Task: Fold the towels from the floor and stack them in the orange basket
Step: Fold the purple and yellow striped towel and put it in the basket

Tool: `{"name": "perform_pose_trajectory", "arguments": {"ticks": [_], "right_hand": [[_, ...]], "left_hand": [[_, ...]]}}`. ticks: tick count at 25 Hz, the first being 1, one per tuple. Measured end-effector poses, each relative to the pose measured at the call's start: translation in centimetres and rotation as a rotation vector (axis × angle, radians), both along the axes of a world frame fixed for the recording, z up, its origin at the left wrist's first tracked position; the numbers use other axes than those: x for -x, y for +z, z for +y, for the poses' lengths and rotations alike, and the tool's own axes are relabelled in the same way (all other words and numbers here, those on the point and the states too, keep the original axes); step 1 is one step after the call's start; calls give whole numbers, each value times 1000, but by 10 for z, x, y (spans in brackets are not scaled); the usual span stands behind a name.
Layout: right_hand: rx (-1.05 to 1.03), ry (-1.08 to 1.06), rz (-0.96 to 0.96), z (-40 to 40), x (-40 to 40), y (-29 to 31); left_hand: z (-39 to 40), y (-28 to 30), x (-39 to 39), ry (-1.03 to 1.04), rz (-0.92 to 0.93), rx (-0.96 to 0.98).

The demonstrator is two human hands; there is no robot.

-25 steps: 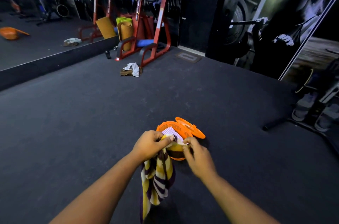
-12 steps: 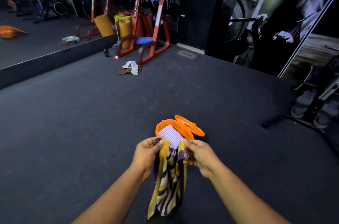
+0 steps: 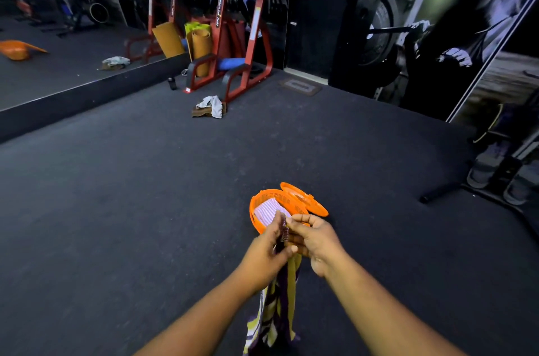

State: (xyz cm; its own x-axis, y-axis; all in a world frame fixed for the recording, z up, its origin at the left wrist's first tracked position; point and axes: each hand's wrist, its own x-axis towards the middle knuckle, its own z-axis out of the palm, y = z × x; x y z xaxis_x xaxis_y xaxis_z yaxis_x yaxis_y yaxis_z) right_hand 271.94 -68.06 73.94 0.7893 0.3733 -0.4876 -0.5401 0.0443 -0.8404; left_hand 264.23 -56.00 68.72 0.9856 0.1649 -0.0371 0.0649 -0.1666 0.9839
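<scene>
Striped towel [image 3: 278, 306], yellow, purple and white: hanging lengthwise between both forearms, top edge gathered at hand level, lower end out of frame. Left hand [image 3: 264, 253]: fingers curled, thumb pressed to the upper edge of the cloth, pinching it. Right hand [image 3: 316, 240]: fingers [image 3: 300, 220] bent inward, pinching the same top edge just beside the left thumb; both hands touching. Orange basket [image 3: 256, 211]: on the dark floor [image 3: 145, 195] directly beyond the hands, hinged lid [image 3: 304, 199] open and tilted to the right; one folded pale striped towel [image 3: 268, 209] lying inside. Loose towels [image 3: 210, 106], white over brown: heaped on the floor well beyond the basket, at the foot of a red exercise frame [image 3: 233, 43]. Rolled mats [image 3: 198, 43]: upright, behind the frame. Mirror wall [image 3: 73, 20]: at left.
</scene>
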Motion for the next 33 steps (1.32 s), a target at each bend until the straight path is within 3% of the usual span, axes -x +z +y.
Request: {"name": "perform_pose_trajectory", "arguments": {"ticks": [2, 4, 7, 9, 13, 15, 16, 18, 21, 24, 25, 27, 29, 32, 33], "right_hand": [[-4, 47, -40, 0, -1, -1], [2, 96, -171, -3, -3, -6], [125, 236, -543, -13, -10, -19], [260, 384, -757, -16, -12, -29], [316, 373, -973, -18, -22, -30], [304, 332, -1012, -17, -31, -16], [312, 319, -1022, -15, -34, -9], [387, 267, -1129, -11, -38, 3], [665, 69, -1359, -16, -41, 14], [796, 117, -1382, -19, -45, 21], [703, 196, -1367, -17, -47, 21], [358, 339, -1127, -12, -43, 23], [264, 517, -976, -15, -41, 19], [1012, 943, -1262, -39, -47, -1], [1254, 904, -1306, -48, -53, 1]], "left_hand": [[4, 6, -2, 103, -40, -140], [8, 16, -5, 150, -61, -107], [21, 30, -6, 97, -93, -17], [31, 40, -8, 62, -122, -99], [55, 64, -22, 82, -62, -744], [63, 73, -32, 146, -42, -908], [65, 76, -39, 171, -48, -857], [63, 87, -50, 186, -90, -504], [63, 100, -58, 266, -149, -79], [67, 114, -59, 267, -190, -65], [66, 121, -59, 222, -201, -91], [66, 139, -63, 173, -237, -174], [74, 158, -70, 241, -279, -212], [106, 179, -73, 363, -307, -322], [118, 181, -73, 368, -285, -430]]}}
